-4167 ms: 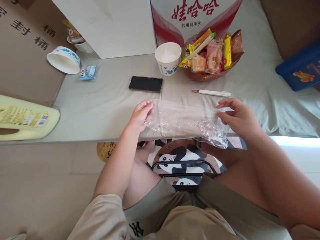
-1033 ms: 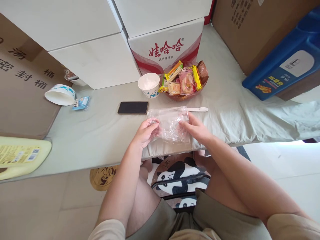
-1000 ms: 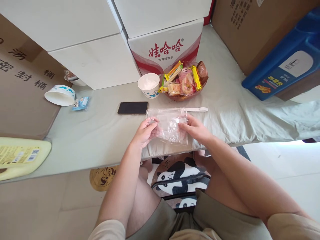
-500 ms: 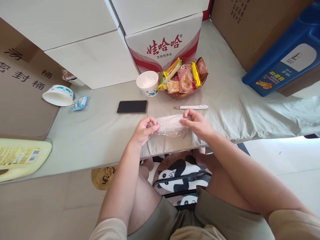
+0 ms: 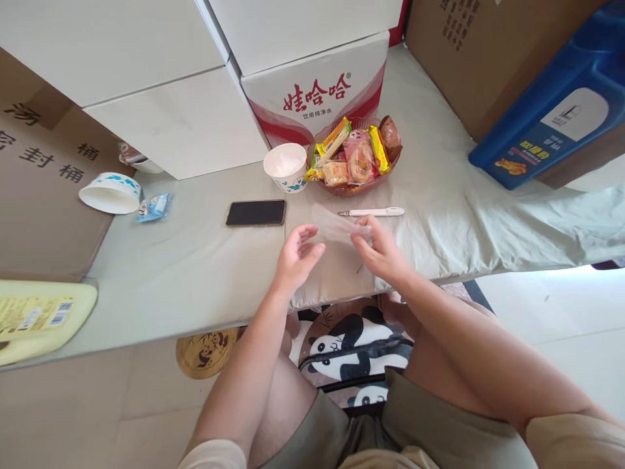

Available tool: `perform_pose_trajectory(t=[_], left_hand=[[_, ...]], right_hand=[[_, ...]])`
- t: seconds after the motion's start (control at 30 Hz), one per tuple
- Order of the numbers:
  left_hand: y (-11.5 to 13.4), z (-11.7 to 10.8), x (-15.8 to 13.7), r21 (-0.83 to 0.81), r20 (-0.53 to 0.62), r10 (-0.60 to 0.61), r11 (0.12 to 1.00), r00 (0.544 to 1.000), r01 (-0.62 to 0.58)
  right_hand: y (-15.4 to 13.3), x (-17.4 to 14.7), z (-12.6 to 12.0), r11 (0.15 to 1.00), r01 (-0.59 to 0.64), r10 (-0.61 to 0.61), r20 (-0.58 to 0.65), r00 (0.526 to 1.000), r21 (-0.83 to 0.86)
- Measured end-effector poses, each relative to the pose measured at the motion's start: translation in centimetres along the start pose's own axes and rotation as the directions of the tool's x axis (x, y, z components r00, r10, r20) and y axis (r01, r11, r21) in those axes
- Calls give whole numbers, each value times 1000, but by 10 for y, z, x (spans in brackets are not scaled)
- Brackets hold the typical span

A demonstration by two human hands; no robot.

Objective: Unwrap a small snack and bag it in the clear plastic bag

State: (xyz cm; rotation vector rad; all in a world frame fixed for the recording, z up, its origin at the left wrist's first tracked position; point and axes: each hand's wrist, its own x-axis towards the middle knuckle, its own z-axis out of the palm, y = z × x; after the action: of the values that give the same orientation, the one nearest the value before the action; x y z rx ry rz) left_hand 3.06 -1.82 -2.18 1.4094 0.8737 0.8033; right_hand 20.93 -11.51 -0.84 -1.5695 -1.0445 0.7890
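Observation:
Between thumb and fingers, my right hand (image 5: 378, 247) pinches one end of a thin, clear plastic film (image 5: 334, 225), perhaps a small bag. The film's other end is loose and stretches left and upward. Close to it, my left hand (image 5: 299, 257) has its fingers and thumb apart and holds nothing. Just beyond the film lies a white utility knife or pen-like tool (image 5: 375, 212). To the left of that is a black phone (image 5: 256, 212), lying flat on the pale green cloth (image 5: 205, 273).
A basket (image 5: 359, 189) of wrapped snacks stands beside a paper cup (image 5: 286, 168), before a white and red carton (image 5: 317, 91). Leftward are a tipped paper bowl (image 5: 110, 193), a blue packet (image 5: 153, 208) and a yellow jug (image 5: 43, 319). A blue jug (image 5: 547, 111) is at right.
My left hand has let go of the plastic film and opened. The film, stretched between both hands before, now hangs from my right hand alone, its free end swung upward.

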Motion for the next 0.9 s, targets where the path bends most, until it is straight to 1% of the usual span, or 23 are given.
perform_pose_trajectory(t=[0.07,0.1,0.13,0.17,0.2,0.27,0.3,0.33,0.37,0.4,0.43,0.5,0.57,0.63,0.67,0.73,0.77,0.8,0.83,0.87,0.9], left_hand=[[-2,9,-2,-58,113,-27,998,993,33],[-2,12,-2,-87,153,-31,995,988,45],[-3,14,-1,-111,172,-26,993,985,45],[-4,16,0,-129,163,-13,991,986,34],[-4,16,2,-145,130,2,989,992,17],[-4,14,4,-193,33,8,981,999,-1],[-3,13,5,-232,2,-12,973,1000,12],[-2,13,5,-276,-2,-42,960,999,40],[-1,12,5,-313,18,-74,947,997,76],[0,12,5,-330,51,-102,937,993,113],[1,13,4,-321,83,-123,936,989,143],[0,13,2,-238,105,-135,958,985,156],[-1,8,1,-114,57,-124,985,991,129],[1,-2,2,-4,-86,-84,996,993,84],[5,-9,4,50,-184,-53,997,981,63],[20,-25,14,172,-375,34,984,927,34],[31,-32,23,260,-443,91,965,892,31],[44,-37,33,366,-479,157,930,864,34],[59,-40,47,488,-472,229,872,851,36],[75,-40,63,623,-431,320,782,843,22],[89,-38,81,747,-354,405,665,843,-6]], right_hand=[[1,-4,8,987,33,-57,152,987,157],[3,-4,11,967,40,-94,204,974,253],[4,-4,14,943,39,-120,231,965,329],[6,-3,16,928,34,-125,224,967,370],[8,-2,17,927,28,-102,181,978,373],[12,3,16,954,18,-25,19,1000,300],[14,5,15,965,16,-1,-58,998,262],[15,7,13,969,20,4,-97,995,247],[16,8,12,965,27,-6,-81,997,260],[17,9,11,956,28,-26,-10,1000,292],[17,9,11,944,17,-48,86,995,330],[17,8,11,926,-37,-60,243,968,377],[15,6,13,917,-81,-42,296,954,391],[12,6,15,912,-122,6,286,958,391],[11,6,16,915,-150,43,279,959,374],[8,9,16,933,-206,126,267,955,297],[7,10,16,941,-224,154,269,951,252],[6,12,16,949,-232,168,280,945,214],[6,13,16,955,-231,168,299,939,187],[5,14,16,959,-224,160,319,934,175],[4,15,17,961,-217,149,337,930,174]])
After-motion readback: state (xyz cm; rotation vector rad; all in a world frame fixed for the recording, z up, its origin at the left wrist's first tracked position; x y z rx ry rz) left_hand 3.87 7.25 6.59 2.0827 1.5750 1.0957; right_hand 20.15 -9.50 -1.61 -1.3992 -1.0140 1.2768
